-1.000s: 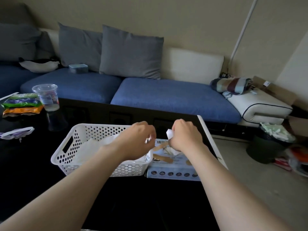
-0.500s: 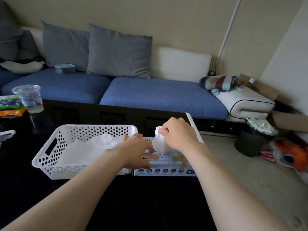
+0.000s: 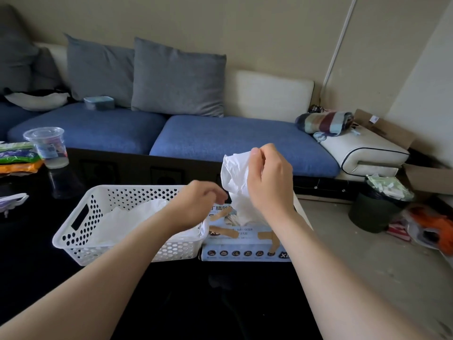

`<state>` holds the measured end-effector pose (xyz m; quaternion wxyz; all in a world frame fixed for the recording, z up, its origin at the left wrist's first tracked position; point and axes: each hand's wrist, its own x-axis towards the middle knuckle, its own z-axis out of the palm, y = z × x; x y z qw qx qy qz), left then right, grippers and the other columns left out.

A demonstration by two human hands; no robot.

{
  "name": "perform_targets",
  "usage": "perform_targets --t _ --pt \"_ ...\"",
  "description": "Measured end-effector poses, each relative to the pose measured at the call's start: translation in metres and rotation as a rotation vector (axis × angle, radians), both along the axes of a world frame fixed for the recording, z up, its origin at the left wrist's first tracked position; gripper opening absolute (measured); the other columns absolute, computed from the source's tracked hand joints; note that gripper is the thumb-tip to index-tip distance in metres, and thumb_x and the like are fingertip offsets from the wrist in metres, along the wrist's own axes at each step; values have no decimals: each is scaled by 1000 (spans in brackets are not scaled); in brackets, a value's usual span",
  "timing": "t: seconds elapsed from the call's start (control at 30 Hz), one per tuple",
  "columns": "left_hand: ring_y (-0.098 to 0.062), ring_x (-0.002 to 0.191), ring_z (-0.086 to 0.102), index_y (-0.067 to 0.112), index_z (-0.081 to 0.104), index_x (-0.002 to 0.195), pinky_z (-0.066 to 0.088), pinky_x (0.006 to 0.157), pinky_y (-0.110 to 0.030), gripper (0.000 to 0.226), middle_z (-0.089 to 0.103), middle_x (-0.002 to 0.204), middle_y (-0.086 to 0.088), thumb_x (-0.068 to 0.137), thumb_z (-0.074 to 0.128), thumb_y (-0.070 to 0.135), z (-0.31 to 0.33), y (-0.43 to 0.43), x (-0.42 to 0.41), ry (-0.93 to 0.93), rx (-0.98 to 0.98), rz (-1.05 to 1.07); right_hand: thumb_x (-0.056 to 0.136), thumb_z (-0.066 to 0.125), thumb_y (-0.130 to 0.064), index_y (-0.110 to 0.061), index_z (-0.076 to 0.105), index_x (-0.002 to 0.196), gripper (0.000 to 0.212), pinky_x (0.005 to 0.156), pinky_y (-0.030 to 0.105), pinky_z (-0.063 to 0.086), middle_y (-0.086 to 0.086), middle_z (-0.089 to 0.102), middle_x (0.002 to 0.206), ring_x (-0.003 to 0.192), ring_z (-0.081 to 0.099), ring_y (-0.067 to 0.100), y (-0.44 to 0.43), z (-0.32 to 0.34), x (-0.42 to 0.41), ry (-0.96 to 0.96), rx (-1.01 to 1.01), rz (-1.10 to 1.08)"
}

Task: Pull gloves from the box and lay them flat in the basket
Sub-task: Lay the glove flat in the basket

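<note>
Far off to the left of both hands a clear plastic cup [image 3: 46,146] stood on the dark table [image 3: 36,266], with some snack packets [image 3: 17,155] just left of it. Nearer in, the white basket [image 3: 81,217] sat left of the left hand and partly under its forearm. A crumpled white pile [image 3: 122,222] of gloves already lay inside it, not really flat, more bunched toward the right end.

The left hand [image 3: 196,204] hovered over the basket's right end, palm down with its fingers loosely curled and nothing in it as far as I could see. Its fingertips were close to the hanging glove, but a dark gap showed between them.

The box [image 3: 245,244] lay just right of the basket, touching it, below and between the two hands.

The right hand [image 3: 269,182] was raised above the box and pinched the top of a white glove [image 3: 235,182] between thumb and curled fingers. The glove hung down crumpled from that pinch, and its lower end reached the box's opening, so it wasn't clear of the box.

Well off to the right of the right hand a dark bin [image 3: 377,204] stood on the floor.
</note>
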<state>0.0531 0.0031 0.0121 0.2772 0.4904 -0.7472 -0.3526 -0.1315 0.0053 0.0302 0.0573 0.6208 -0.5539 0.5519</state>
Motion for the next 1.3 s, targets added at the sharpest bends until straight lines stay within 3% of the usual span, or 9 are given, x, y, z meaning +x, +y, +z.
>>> perform_targets --t 0.17,0.3,0.43,0.53,0.6,0.87,0.97,1.1,1.3 --pt "-23 106 75 17 77 117 54 96 -41 67 80 108 -7 106 32 65 12 0 -1 484 271 47 104 61 -25 -12 57 74 33 60 32 43 -4 59 73 66 54 11 -5 -8 16 66 -14 105" --pt "-26 102 76 10 77 111 64 83 -38 51 79 107 -12 107 50 53 10 -2 3 579 183 118 97 69 -29 -10 74 65 37 70 31 58 0 79 84 81 74 10 -3 -10 31 110 -5 198" --pt "-31 85 70 1 72 105 61 78 -50 52 74 100 -24 107 54 49 10 -6 15 581 55 153 95 68 -25 -16 61 58 39 53 18 38 -9 58 52 52 55 7 2 -5 38 -9 154 295" --pt "-22 74 61 -2 64 91 52 67 -38 50 66 80 -13 103 65 46 13 -6 21 614 4 190 89 75 -13 -17 72 91 6 62 16 48 -7 72 65 63 66 5 5 1 41 -146 299 366" --pt "-15 69 65 7 64 87 54 62 -31 38 67 76 -4 101 68 42 16 -5 25 627 -10 242 87 75 -14 -20 74 106 20 67 18 52 -5 75 68 67 69 6 5 2 42 -155 394 376" --pt "-19 81 75 12 73 98 60 73 -36 33 79 91 -4 103 65 44 18 -6 40 661 19 356 90 61 -10 -5 65 69 22 61 29 42 1 58 60 60 49 10 6 9 38 -294 521 383" --pt "-15 72 62 15 68 92 49 65 -36 28 69 81 2 105 61 38 18 -6 42 692 54 402 80 49 -21 9 44 78 30 56 31 26 7 38 67 63 33 18 6 14 41 -438 507 424" --pt "-21 80 62 11 68 98 51 69 -40 23 67 88 -3 104 54 28 21 -7 43 691 84 424 75 46 -24 6 48 80 31 59 34 25 6 37 76 70 32 18 4 16 47 -499 523 446" --pt "-22 71 54 1 59 80 47 70 -39 55 54 76 -9 97 63 53 24 0 47 597 91 338 75 51 -25 10 53 87 37 72 38 34 8 47 81 78 41 22 3 14 49 -497 565 503"
